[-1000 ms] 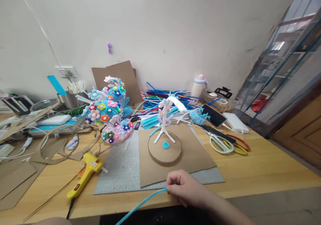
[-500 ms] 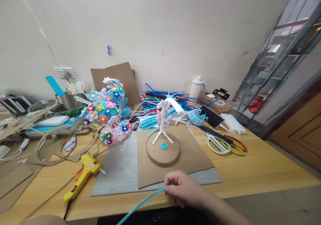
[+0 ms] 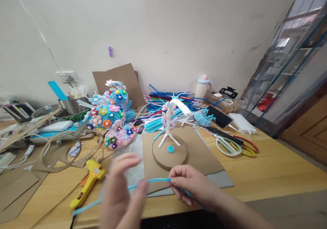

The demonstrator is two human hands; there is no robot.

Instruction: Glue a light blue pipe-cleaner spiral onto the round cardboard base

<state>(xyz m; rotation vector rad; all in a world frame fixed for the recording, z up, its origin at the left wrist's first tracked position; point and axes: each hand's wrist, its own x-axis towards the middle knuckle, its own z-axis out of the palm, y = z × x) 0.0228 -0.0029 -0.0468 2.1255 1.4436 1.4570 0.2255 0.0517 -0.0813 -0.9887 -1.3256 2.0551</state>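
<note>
My right hand (image 3: 191, 188) pinches a light blue pipe cleaner (image 3: 158, 180) at the table's front edge. The strand runs leftward from its fingertips, past my left hand (image 3: 119, 196). Blurred by motion, that hand is raised with thumb and fingers apart around the strand, not closed on it. Beyond them a round cardboard disc (image 3: 159, 161) lies on a larger cardboard sheet (image 3: 204, 157). A small blue coil (image 3: 171, 149) rests on the disc, and a white pipe-cleaner stand (image 3: 168, 123) with a curved top stands there too.
A yellow glue gun (image 3: 88, 183) lies to the left, near cardboard rings (image 3: 48, 169). Flower-covered blue pieces (image 3: 108, 115) stand behind. Scissors (image 3: 228, 145), a phone (image 3: 220, 116) and a white power bank (image 3: 242, 122) are on the right. Loose pipe cleaners (image 3: 163, 101) are heaped by the wall.
My left hand has come up into view beside the strand. My right hand has risen slightly with the pipe cleaner, which now stretches farther left above the table. The view has shifted slightly.
</note>
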